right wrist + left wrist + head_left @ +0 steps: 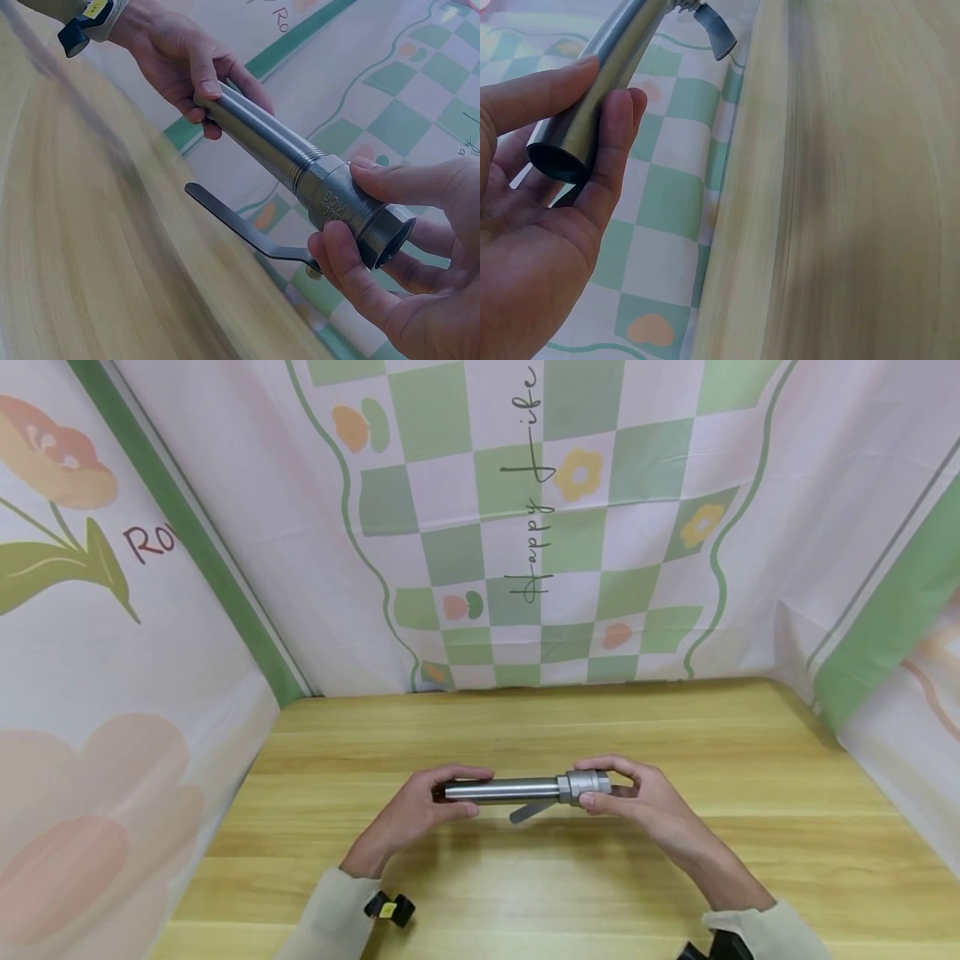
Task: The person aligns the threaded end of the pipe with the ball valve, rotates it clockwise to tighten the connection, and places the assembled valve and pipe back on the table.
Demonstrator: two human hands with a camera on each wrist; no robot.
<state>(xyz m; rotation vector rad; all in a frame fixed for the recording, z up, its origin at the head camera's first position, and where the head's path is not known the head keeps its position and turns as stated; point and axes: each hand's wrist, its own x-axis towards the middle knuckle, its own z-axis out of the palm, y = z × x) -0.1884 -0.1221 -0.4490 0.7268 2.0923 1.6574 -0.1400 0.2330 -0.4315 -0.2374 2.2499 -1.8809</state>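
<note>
A shiny steel pipe is joined by its threaded end to a metal ball valve, and the two are held level over the table. My left hand grips the pipe's free end, thumb on one side and fingers on the other; the open bore faces the palm in the left wrist view. At the other end my right hand holds the valve body between thumb and fingers. The valve's flat lever handle hangs below and runs back along the pipe. Some threads show beside the valve in the right wrist view.
A wood-grain table lies under both hands. Behind it hangs a green-and-white checked cloth, with printed cloth panels at both sides. Black wrist devices sit at the sleeve cuffs.
</note>
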